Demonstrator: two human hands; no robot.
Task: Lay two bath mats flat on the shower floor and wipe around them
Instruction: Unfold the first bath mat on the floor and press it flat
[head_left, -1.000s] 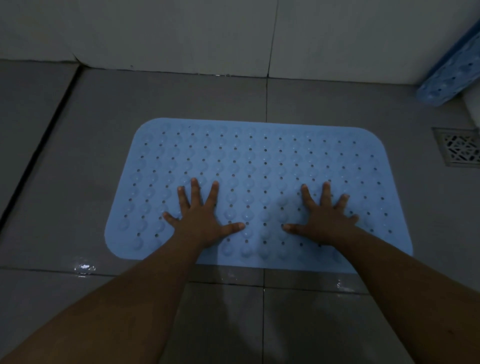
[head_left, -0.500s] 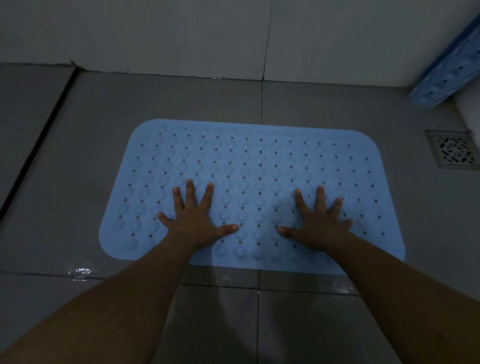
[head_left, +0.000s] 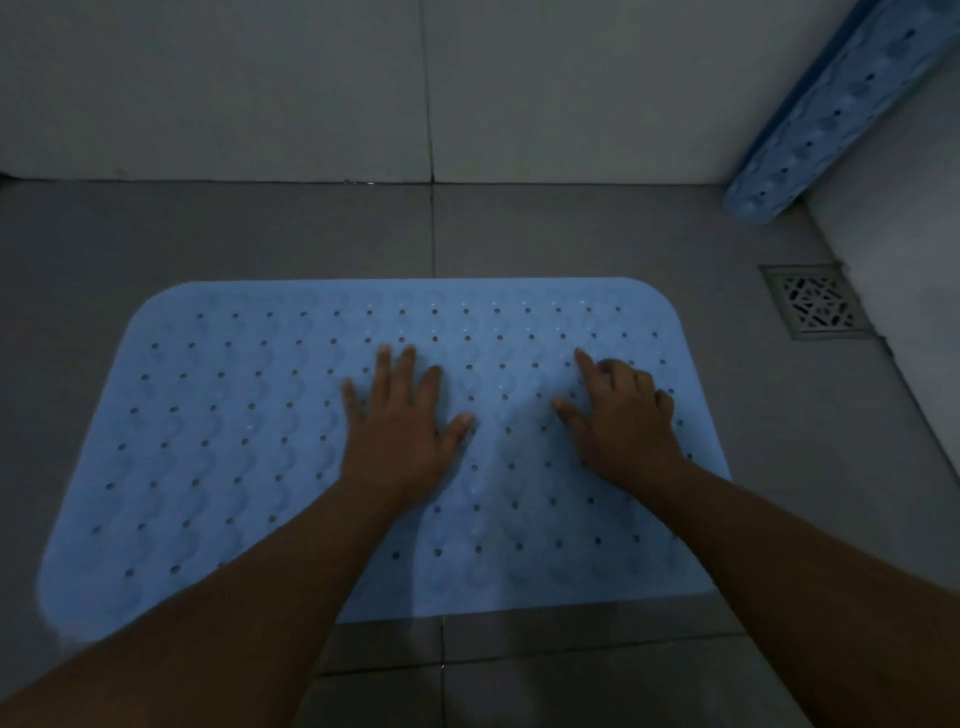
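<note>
Now both hands, left hand (head_left: 400, 431) and right hand (head_left: 623, 421), press the blue mat (head_left: 234, 441).

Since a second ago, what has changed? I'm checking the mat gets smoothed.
Both hands slid farther up the light-blue perforated rubber bath mat; left hand flat, right hand now partly curled. Mat stays flat; second blue mat still leans on the wall.

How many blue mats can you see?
2. One light blue rubber bath mat with holes lies flat on the floor under both hands; a second blue mat leans against the wall, top right.
</note>
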